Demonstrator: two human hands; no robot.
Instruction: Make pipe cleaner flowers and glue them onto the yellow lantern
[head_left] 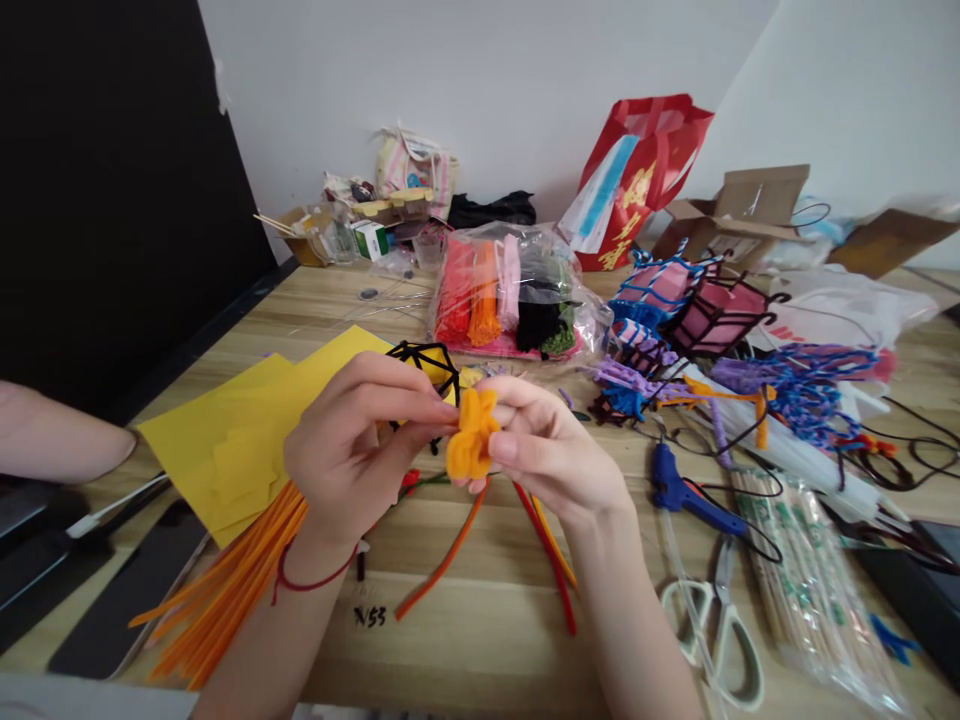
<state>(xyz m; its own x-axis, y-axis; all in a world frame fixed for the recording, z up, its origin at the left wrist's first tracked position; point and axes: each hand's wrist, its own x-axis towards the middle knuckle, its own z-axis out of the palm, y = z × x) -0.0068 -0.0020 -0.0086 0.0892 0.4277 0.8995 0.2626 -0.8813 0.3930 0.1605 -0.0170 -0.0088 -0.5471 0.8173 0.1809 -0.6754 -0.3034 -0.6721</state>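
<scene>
Held up over the middle of the table is an orange-yellow pipe-cleaner flower [472,435] with rounded looped petals. My right hand [544,445] grips it, thumb pressed against its right side. My left hand [367,425] pinches at the flower's left edge with thumb and forefinger; whatever lies between those fingertips is too small to make out. Behind my hands is a black pipe-cleaner frame [442,360], partly covered by my left hand. Below them lie an orange pipe cleaner [446,560] and a red pipe cleaner [551,565].
Orange pipe cleaners [232,590] and yellow sheets [277,400] lie left, near a phone [127,590] and another person's arm [64,435]. Bagged pipe cleaners [510,295] stand behind. To the right are a blue glue gun [694,495], scissors [724,620], wrapped sticks [817,580] and pink lanterns [720,310].
</scene>
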